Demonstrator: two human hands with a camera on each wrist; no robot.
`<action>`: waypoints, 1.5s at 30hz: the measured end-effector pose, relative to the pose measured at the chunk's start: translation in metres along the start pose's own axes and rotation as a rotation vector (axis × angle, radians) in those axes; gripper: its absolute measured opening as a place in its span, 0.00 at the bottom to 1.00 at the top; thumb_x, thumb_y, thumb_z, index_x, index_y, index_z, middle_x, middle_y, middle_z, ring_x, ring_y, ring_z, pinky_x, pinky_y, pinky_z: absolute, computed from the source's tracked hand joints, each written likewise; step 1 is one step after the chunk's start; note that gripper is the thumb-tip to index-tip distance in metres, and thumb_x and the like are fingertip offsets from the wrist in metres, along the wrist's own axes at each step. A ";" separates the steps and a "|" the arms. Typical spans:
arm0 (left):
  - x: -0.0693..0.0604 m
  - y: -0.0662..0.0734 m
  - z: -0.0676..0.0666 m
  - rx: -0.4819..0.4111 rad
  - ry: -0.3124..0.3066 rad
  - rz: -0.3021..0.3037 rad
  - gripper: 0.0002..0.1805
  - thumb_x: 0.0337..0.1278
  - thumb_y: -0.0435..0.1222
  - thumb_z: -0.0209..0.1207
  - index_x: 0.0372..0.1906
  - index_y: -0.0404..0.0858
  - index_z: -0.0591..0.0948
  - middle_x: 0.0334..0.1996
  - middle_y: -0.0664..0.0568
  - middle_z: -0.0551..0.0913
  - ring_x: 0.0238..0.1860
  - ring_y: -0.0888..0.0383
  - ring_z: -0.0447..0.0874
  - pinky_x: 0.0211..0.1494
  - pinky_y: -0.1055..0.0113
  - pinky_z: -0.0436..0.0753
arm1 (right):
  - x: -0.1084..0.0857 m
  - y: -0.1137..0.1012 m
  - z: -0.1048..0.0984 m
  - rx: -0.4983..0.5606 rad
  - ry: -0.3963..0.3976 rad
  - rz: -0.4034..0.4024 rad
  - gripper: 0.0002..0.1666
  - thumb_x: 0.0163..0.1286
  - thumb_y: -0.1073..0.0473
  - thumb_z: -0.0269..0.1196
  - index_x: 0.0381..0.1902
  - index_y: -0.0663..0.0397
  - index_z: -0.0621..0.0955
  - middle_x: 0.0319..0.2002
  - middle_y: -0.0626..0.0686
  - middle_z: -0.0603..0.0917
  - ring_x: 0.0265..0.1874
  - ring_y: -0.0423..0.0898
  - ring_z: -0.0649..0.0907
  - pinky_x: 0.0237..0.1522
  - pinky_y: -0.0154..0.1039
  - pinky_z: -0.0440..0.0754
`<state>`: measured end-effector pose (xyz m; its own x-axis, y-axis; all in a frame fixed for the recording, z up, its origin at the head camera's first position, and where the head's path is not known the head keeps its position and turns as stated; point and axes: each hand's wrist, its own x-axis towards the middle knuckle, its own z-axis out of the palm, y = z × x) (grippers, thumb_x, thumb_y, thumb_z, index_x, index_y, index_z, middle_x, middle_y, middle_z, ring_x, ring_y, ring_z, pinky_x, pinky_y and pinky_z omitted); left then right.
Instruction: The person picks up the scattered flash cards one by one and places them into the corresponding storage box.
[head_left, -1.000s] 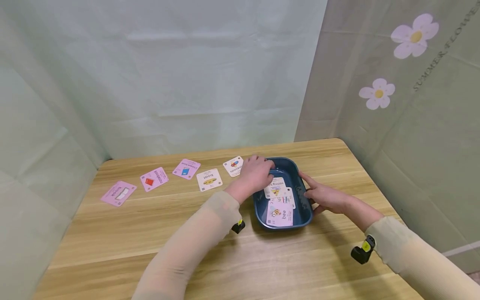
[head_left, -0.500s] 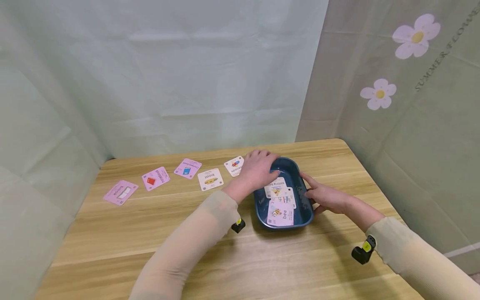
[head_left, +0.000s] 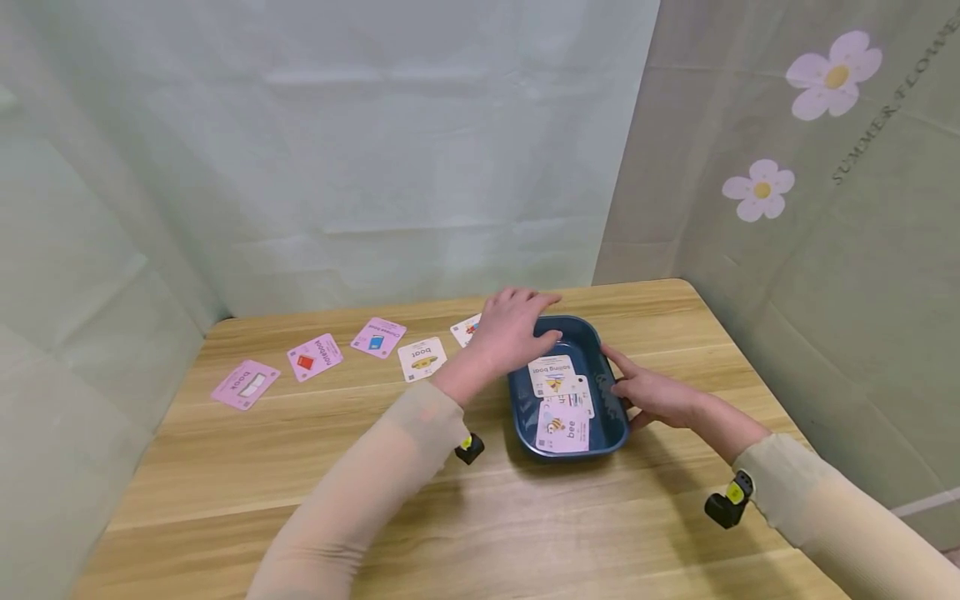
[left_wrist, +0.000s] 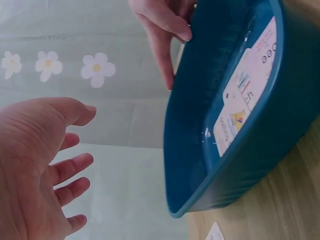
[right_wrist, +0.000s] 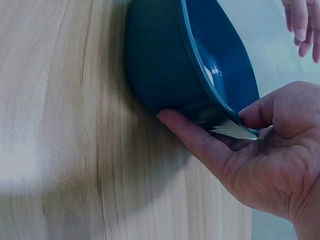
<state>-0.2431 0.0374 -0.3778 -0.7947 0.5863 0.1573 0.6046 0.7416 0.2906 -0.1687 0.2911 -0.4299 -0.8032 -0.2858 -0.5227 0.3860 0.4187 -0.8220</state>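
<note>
A dark blue plastic bin [head_left: 525,429] stands on the table. Several picture cards lie inside it: a bee card [head_left: 564,429], a sailing boat card [head_left: 551,377] and a partly covered one between them. My right hand [head_left: 656,396] grips the bin's right wall; in the right wrist view the thumb [right_wrist: 257,114] is at the rim and the fingers are along the outside. My left hand [head_left: 512,327] hovers over the bin's far left corner, fingers spread and holding nothing. The left wrist view shows this hand [left_wrist: 40,170] apart from the bin.
Left of the bin, cards lie on the wooden table [head_left: 300,467]: book [head_left: 246,385], notebook [head_left: 315,357], Chinese book [head_left: 378,337], boat [head_left: 422,359] and one [head_left: 465,328] partly hidden by my left hand. Fabric curtains [head_left: 412,167] hang behind and at the sides.
My left hand has risen from the bin's left rim, its fingers straightening and spreading. It now covers more of the card beside it. The right hand keeps its hold on the bin.
</note>
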 end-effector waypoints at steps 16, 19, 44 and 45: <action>-0.018 -0.011 -0.041 -0.152 0.099 0.030 0.32 0.69 0.53 0.60 0.74 0.52 0.72 0.68 0.50 0.73 0.70 0.45 0.64 0.71 0.46 0.64 | 0.002 0.000 0.001 0.010 0.006 0.003 0.46 0.80 0.65 0.42 0.83 0.32 0.34 0.74 0.76 0.56 0.60 0.66 0.76 0.47 0.60 0.85; -0.021 -0.013 -0.048 -0.165 0.110 0.027 0.32 0.68 0.52 0.61 0.74 0.51 0.72 0.69 0.50 0.73 0.70 0.46 0.64 0.71 0.46 0.64 | 0.002 0.001 0.001 0.020 0.007 -0.001 0.46 0.80 0.65 0.42 0.83 0.32 0.34 0.74 0.76 0.57 0.60 0.66 0.77 0.46 0.60 0.85; -0.053 -0.073 -0.060 -0.060 0.100 -0.027 0.31 0.70 0.49 0.59 0.74 0.44 0.72 0.72 0.46 0.71 0.74 0.42 0.62 0.77 0.46 0.54 | 0.001 0.000 0.001 0.019 0.011 0.007 0.46 0.80 0.66 0.42 0.83 0.32 0.33 0.73 0.76 0.58 0.61 0.66 0.76 0.46 0.60 0.85; -0.054 -0.076 -0.061 -0.062 0.097 -0.035 0.32 0.70 0.49 0.59 0.74 0.44 0.72 0.72 0.46 0.70 0.74 0.42 0.62 0.77 0.46 0.54 | 0.001 0.000 0.001 0.020 0.011 0.007 0.46 0.80 0.66 0.42 0.83 0.32 0.34 0.73 0.76 0.58 0.61 0.66 0.76 0.47 0.60 0.85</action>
<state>-0.2492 -0.0703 -0.3512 -0.8184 0.5239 0.2359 0.5745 0.7378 0.3545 -0.1693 0.2899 -0.4307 -0.8053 -0.2739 -0.5259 0.4003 0.4031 -0.8230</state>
